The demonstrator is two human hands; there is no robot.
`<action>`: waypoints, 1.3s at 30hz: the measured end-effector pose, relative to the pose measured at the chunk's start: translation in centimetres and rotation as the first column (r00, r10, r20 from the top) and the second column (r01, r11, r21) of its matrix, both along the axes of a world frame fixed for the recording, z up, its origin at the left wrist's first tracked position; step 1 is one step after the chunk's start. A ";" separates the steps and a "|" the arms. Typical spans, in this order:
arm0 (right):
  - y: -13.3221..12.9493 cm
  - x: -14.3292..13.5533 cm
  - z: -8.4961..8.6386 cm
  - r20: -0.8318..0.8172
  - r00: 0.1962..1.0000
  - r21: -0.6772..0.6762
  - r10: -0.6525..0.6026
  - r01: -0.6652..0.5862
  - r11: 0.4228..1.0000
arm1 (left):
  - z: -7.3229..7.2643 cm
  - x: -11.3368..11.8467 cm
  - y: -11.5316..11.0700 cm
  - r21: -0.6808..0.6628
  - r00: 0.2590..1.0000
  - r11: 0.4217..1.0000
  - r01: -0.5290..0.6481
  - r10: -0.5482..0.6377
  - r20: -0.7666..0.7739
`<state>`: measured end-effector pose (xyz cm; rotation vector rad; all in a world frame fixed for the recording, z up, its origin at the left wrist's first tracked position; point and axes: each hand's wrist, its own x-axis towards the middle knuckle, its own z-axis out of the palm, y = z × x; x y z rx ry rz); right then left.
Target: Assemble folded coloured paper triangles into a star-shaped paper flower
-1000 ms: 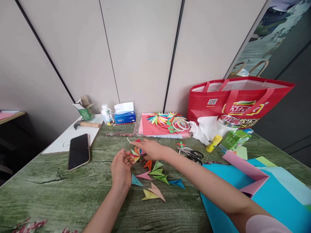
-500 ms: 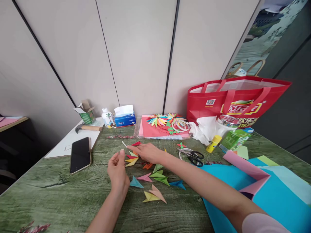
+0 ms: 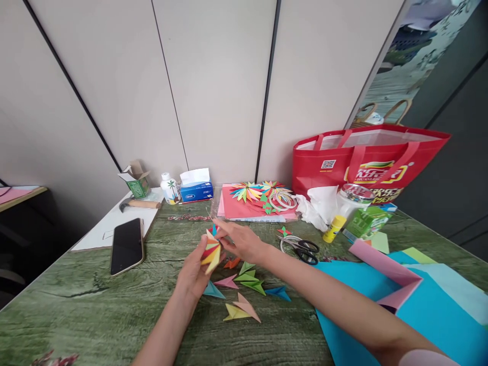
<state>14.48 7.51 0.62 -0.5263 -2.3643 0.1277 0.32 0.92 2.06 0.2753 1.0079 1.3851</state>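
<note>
A fan-like cluster of folded paper pieces (image 3: 212, 252), in yellow, red, orange and cream with some blue at the top, is raised off the table. My left hand (image 3: 193, 272) is closed round its near left side, thumb in front. From the right my right hand (image 3: 241, 242) grips the cluster's far side; its fingertips are partly hidden. A thin light strand (image 3: 209, 212) sticks up beyond those fingers. Just below lie loose folded pieces: orange (image 3: 232, 263), pink (image 3: 227, 281), green (image 3: 251, 281), light blue (image 3: 213, 291), dark blue (image 3: 278, 293), yellow (image 3: 235, 312) and peach (image 3: 247, 307).
Black-handled scissors (image 3: 305, 249) and a yellow glue stick (image 3: 334, 229) lie right. Blue paper sheets (image 3: 354, 305) cover the right front. A phone (image 3: 127, 246) and hammer (image 3: 140, 203) are left. Behind stand a tissue box (image 3: 196, 192), finished paper stars (image 3: 247, 191) and a red bag (image 3: 316, 168).
The folded paper cluster was on the table under my right hand; it is now lifted and between both hands. My left hand has moved right and closed on it.
</note>
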 end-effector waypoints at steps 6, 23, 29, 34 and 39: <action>-3.2 1.9 1.1 -0.240 0.965 -0.098 0.103 -0.130 0.987 | -0.5 0.6 -0.6 0.058 0.989 0.989 0.138 -0.134 -0.068; -2.9 7.0 5.1 -0.255 0.961 -0.936 -0.111 -0.216 0.277 | -0.2 2.4 -2.0 0.054 0.878 0.945 0.322 -0.277 -0.390; -2.5 6.8 4.3 -0.274 0.952 -0.950 -0.139 -0.245 0.192 | -0.1 2.6 -2.0 0.035 0.865 0.943 0.330 -0.288 -0.412; -2.7 6.6 4.1 -0.298 0.944 -0.951 -0.142 -0.280 0.132 | -0.3 2.4 -2.0 0.055 0.873 0.946 0.319 -0.270 -0.406; -2.7 6.6 3.9 -0.292 0.946 -0.955 -0.144 -0.282 0.089 | -0.5 2.4 -2.0 0.062 0.880 0.948 0.311 -0.262 -0.395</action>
